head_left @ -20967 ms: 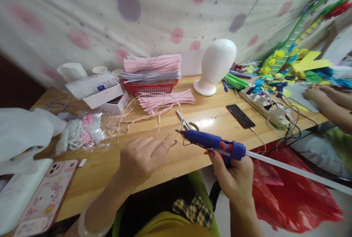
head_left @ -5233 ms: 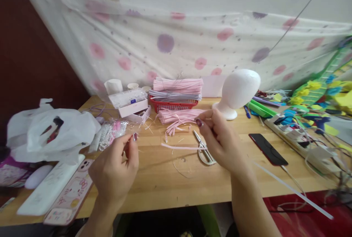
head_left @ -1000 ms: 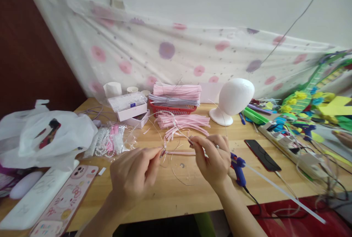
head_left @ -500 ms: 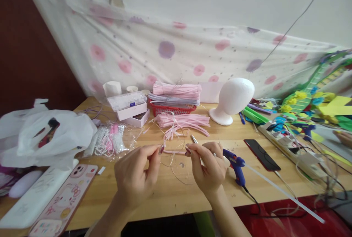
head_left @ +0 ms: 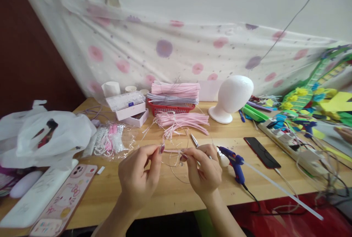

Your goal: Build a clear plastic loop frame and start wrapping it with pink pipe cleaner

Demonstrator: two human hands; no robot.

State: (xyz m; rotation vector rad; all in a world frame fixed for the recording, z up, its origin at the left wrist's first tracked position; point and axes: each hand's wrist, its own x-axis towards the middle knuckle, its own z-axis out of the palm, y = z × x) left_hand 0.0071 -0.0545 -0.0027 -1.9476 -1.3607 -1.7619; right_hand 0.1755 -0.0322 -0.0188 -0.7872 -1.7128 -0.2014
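Note:
My left hand point(head_left: 139, 171) is closed in a pinch on one end of a thin pink pipe cleaner point(head_left: 172, 151) held level above the table. The fingertips of my right hand point(head_left: 204, 172) pinch its other end. Thin bare wire point(head_left: 176, 175) curves below the strand between my hands. Beyond them lies a loose bundle of pink pipe cleaners point(head_left: 189, 119). A pair of scissors point(head_left: 194, 139) rests partly hidden behind my right hand. Right of that hand sits a blue glue gun point(head_left: 233, 160) with a long clear glue stick in its back.
A white foam head point(head_left: 233, 95) stands at the back. A red basket point(head_left: 170, 109) bears pink and grey bundles. Left are white boxes point(head_left: 130, 111), bagged beads point(head_left: 110, 141) and a plastic bag point(head_left: 55, 134). Right are a black phone point(head_left: 262, 152), a power strip point(head_left: 286, 141) and another person's hand point(head_left: 345, 134).
My right hand has moved slightly left, closer to my left hand, along the pink pipe cleaner. More of the scissors and the glue gun's nozzle shows. The left hand keeps its pinch.

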